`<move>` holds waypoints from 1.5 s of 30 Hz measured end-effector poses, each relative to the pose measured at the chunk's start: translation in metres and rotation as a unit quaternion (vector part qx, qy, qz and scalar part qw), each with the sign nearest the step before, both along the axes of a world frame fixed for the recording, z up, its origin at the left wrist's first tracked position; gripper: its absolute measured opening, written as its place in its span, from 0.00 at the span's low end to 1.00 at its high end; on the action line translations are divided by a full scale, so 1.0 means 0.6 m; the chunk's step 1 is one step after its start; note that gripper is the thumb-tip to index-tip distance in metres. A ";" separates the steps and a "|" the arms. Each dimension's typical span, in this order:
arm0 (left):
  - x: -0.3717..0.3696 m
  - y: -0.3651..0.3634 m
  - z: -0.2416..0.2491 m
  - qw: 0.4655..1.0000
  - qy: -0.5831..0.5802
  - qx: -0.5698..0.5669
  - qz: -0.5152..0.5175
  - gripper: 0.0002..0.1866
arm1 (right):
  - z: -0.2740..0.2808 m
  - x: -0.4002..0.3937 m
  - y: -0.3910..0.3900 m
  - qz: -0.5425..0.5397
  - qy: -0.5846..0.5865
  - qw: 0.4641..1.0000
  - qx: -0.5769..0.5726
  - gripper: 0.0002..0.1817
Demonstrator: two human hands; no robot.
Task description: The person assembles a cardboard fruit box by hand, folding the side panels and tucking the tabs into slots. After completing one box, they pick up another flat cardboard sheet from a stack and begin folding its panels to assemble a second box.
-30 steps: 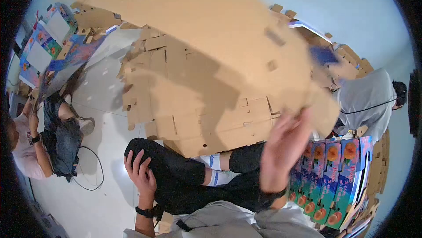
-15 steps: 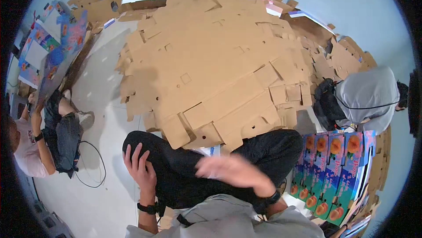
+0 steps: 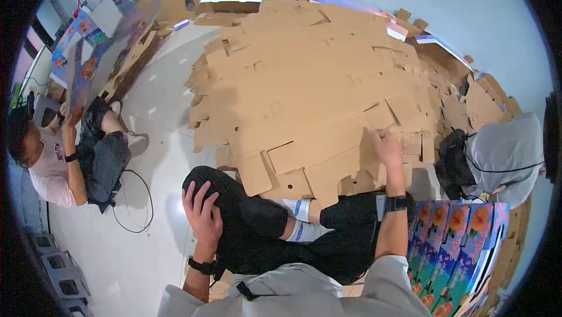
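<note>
My left hand (image 3: 204, 211) rests on my left knee with its fingers spread, holding nothing. Over the near right part of a large stack of flat brown cardboard sheets (image 3: 316, 83), my right hand (image 3: 387, 147) is closed, fingers bent inward. Whether anything is pinched in it is hidden. The sheets have cut slots, flaps and small holes, and their near edge lies against my crossed legs.
Printed blue and green cartons (image 3: 451, 247) stand in a row at my right. A person in grey (image 3: 500, 150) sits beyond them. At the left another person (image 3: 52, 165) holds a printed sheet (image 3: 108, 53). A thin cable (image 3: 151, 200) loops on the floor.
My right hand has gone from over my lap forward and right onto the cardboard, with its fingers now bent. My left hand stays on the knee. The view has shifted.
</note>
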State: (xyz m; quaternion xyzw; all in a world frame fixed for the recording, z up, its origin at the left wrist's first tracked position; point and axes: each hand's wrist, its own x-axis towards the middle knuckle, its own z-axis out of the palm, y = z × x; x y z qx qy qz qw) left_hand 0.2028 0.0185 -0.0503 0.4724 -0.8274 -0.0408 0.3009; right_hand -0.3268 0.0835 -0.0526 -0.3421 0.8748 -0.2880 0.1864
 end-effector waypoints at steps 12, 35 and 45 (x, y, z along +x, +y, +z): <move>0.003 0.000 -0.003 1.000 0.025 -0.004 -0.010 0.19 | 0.045 0.072 0.030 -0.007 -0.021 0.988 -0.154 0.26; 0.006 0.002 -0.008 1.000 0.014 -0.003 -0.010 0.17 | -0.071 0.120 0.048 -0.136 -0.270 0.940 -0.157 0.25; 0.015 0.000 -0.017 1.000 0.012 -0.013 -0.010 0.18 | 0.130 0.224 0.087 -0.136 -0.251 0.920 -0.269 0.25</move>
